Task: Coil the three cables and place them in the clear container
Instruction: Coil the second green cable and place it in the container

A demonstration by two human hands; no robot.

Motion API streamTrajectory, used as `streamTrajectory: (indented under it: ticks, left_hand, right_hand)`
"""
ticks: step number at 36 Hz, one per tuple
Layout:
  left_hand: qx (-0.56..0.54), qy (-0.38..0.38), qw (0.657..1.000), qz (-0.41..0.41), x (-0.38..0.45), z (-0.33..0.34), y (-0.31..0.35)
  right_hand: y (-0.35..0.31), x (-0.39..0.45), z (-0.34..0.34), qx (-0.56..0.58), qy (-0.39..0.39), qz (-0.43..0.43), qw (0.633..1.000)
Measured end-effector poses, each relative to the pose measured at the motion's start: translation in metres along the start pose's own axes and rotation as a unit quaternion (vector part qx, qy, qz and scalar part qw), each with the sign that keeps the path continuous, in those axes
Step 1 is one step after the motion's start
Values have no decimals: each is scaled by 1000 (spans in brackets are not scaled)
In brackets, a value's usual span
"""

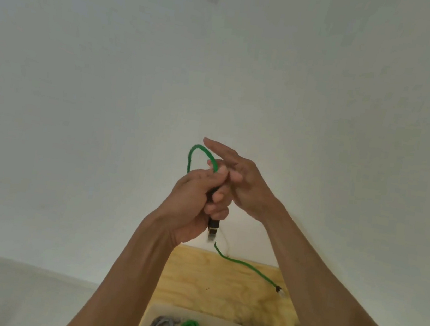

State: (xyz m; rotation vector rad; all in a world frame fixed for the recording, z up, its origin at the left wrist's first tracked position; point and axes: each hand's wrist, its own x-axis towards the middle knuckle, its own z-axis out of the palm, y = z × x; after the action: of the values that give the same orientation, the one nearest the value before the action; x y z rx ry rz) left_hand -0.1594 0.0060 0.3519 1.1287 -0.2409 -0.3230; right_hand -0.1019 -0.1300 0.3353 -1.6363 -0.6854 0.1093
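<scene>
Thin green braided cable [189, 159], coiling begun: gripped by left hand [192, 201], right hand [241, 182] released, further loops to be wound.

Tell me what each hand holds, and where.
The left hand grips the green cable just above its black plug; the right hand is open, holding nothing visible.

Both bare forearms rise from the lower edge and meet mid-frame, held up in front of the person. The left hand [195, 198] is fisted round a green cable [189, 159], thumb on top. The right hand [243, 185] lies against it, wrist bent, its index finger stretched straight toward the upper left.
</scene>
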Motion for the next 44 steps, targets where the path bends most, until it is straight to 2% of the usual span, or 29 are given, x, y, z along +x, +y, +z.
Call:
streamTrajectory:
  ticks: [1, 3, 5, 7, 9, 11, 14, 17, 22, 25, 28, 37, 44]
  left_hand:
    - [-13, -20, 1000, -1, 0, 3, 2]
    - [-37, -44, 998, 3, 0, 7, 5]
    - [-46, -51, 997, 24, 2, 8, 9]
    - [-49, -41, 997, 53, 5, 6, 14]
    - [-40, -18, 996, 71, 10, 2, 18]
    - [-26, 5, 996, 82, 14, -2, 22]
    - [7, 36, 995, 93, 20, -10, 26]
    - [29, 52, 992, 108, 24, -18, 29]
    - [76, 73, 984, 141, 35, -28, 31]
    - [145, 81, 973, 159, 38, -29, 28]
    - [166, 84, 968, 170, 41, -29, 25]
    - [165, 71, 966, 188, 45, -34, 19]
    - [110, 65, 969, 213, 48, -29, 13]
  right_hand:
    - [-1, -3, 0, -19, -7, -34, 999]
    - [3, -2, -2, -146, 29, -139, 979]
    - [3, -4, 4, -114, -13, -138, 984]
    - [9, -6, 12, -100, -28, -97, 990]
    - [16, -6, 19, -101, 14, -40, 994]
    - [17, -3, 27, -55, 101, 4, 993]
    - [25, -11, 34, 0, 112, 47, 993]
    - [31, -16, 38, -9, 132, 84, 988]
    - [37, -27, 39, 5, 158, 92, 983]
    - [37, -30, 40, -30, 172, 76, 982]
    - [35, -31, 38, -65, 188, 77, 977]
    - [32, -37, 31, -130, 197, 96, 967]
    - [36, -39, 37, -130, 208, 118, 962]
